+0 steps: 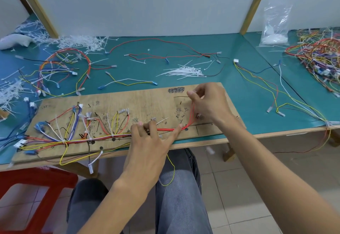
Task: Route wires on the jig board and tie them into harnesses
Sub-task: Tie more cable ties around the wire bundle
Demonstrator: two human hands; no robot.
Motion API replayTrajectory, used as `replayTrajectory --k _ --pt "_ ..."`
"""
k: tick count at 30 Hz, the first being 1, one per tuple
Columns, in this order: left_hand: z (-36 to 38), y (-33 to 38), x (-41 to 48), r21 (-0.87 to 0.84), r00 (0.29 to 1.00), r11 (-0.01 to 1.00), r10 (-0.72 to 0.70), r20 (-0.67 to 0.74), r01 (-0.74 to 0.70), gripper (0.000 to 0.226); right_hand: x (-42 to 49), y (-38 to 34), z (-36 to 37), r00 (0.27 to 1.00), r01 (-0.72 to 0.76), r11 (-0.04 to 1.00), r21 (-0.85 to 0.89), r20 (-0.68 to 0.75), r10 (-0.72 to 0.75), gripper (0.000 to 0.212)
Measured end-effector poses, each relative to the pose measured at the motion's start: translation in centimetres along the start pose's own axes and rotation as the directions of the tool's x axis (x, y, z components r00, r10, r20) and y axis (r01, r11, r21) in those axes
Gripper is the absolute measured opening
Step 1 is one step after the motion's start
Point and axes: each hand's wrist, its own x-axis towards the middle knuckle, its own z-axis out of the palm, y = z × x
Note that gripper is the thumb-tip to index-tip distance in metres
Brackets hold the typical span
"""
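A: On the wooden jig board [128,101], what were the hands doing?

B: The left hand [147,138] lay flat over the main run of wires [77,140] along the board's near edge, its fingers spread and its forefinger stretched right onto the red wires [166,129]. It pressed them down; I couldn't tell whether it pinched anything.

A: And the other?

B: The right hand [207,103] sat at the board's far right end, fingertips pinched narrow on the upper ends of those red wires, which curved up from the bundle to it.

A: Where was the board itself?

B: On the green table [239,53], at its near edge, above the person's lap. Loose white cable ties [184,71] lay just beyond it, a finished harness [62,68] at far left, a tangled heap of harnesses [320,57] at far right, and a clear bag [276,25] against the wall.
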Motion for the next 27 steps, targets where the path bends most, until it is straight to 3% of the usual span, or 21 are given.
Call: replayTrajectory --k 8,13,20,23,27 --pt "-0.1 0.0 -0.2 -0.016 1.000 1.000 0.001 -0.029 -0.001 0.091 0.5 -1.0 2.2 0.998 -0.056 0.975 -0.216 -0.004 0.056 0.030" --pt "-0.1 0.0 -0.3 0.013 0.999 1.000 -0.011 -0.035 0.011 0.096 0.5 -1.9 2.7 1.000 -0.005 0.967 -0.254 0.010 0.008 0.020" --pt "-1.0 -0.1 -0.1 0.004 0.993 0.997 -0.083 0.083 0.083 0.098 0.5 -2.3 1.9 0.959 0.211 0.895 -0.394 0.260 -0.111 0.018" --pt "-1.1 -0.1 -0.2 0.016 0.991 0.996 -0.084 0.103 0.083 0.099 -0.7 -2.7 1.9 0.932 0.278 0.872 -0.403 0.332 -0.143 0.028" --pt "-1.1 -0.2 -0.3 0.021 0.987 0.996 -0.083 0.136 0.081 0.099 -3.1 -2.2 2.4 0.914 0.345 0.793 -0.501 0.372 -0.163 0.062"
